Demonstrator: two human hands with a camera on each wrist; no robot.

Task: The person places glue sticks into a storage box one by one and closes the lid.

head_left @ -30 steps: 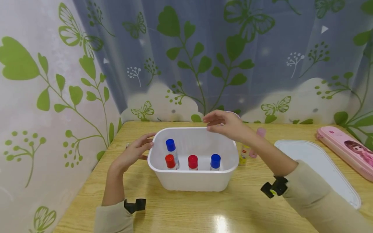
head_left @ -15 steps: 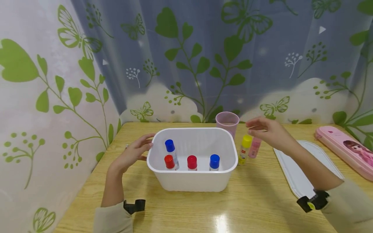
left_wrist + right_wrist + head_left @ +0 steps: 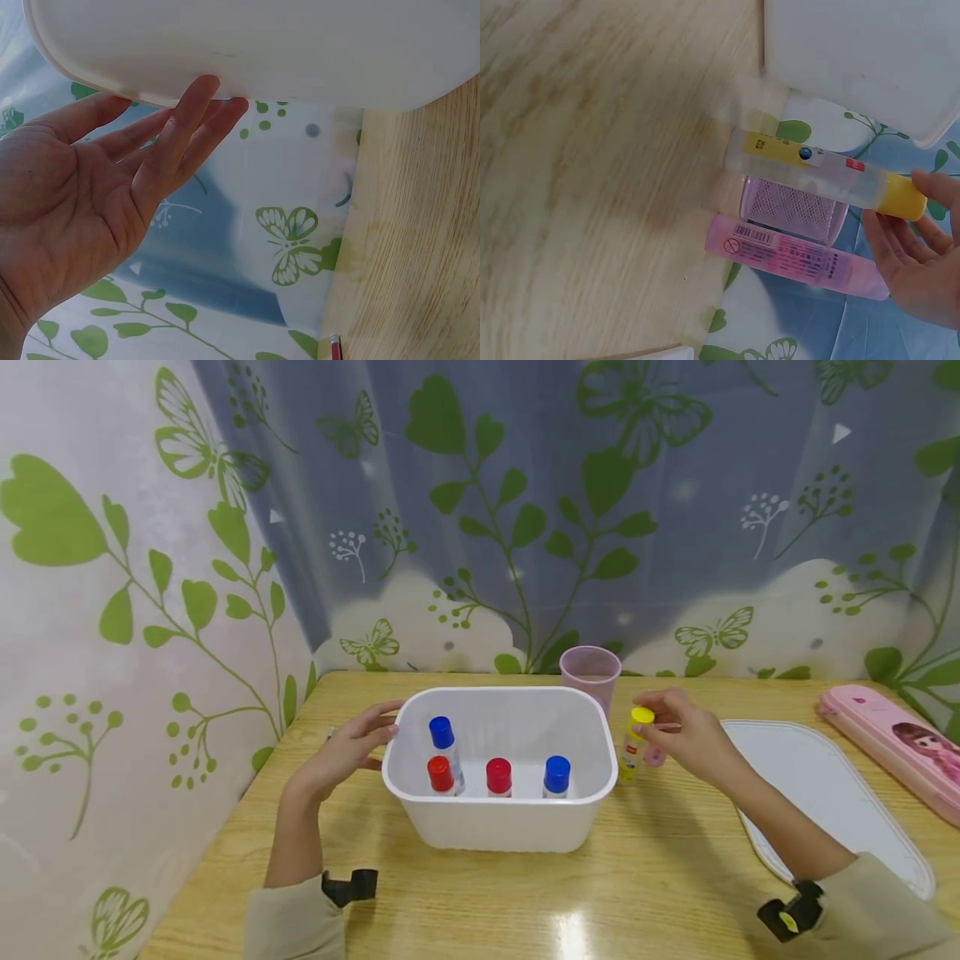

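Note:
A white plastic bin (image 3: 495, 827) stands on the wooden table. Inside it are upright clear bottles: two with blue caps (image 3: 557, 770) and two with red caps (image 3: 498, 774). My left hand (image 3: 341, 760) touches the bin's left side, its fingers extended against the outer wall in the left wrist view. Just right of the bin, my right hand (image 3: 690, 739) pinches the yellow cap of a clear glue stick (image 3: 817, 165) between thumb and fingers. The glue stick stands upright at the table. A pink tube (image 3: 795, 255) stands beside it, mostly behind the right hand in the head view.
Behind the bin's right corner is a pink mesh-patterned cup (image 3: 590, 649). A white lid-like panel (image 3: 825, 793) lies flat at right, beside a pink pencil case (image 3: 900, 743). A patterned curtain (image 3: 465, 527) borders the table. A red pencil-like tip (image 3: 335, 347) shows at left.
My right hand has moved right from above the bin's back corner, then down onto the yellow cap, which it now pinches. My left hand stays at the bin's side.

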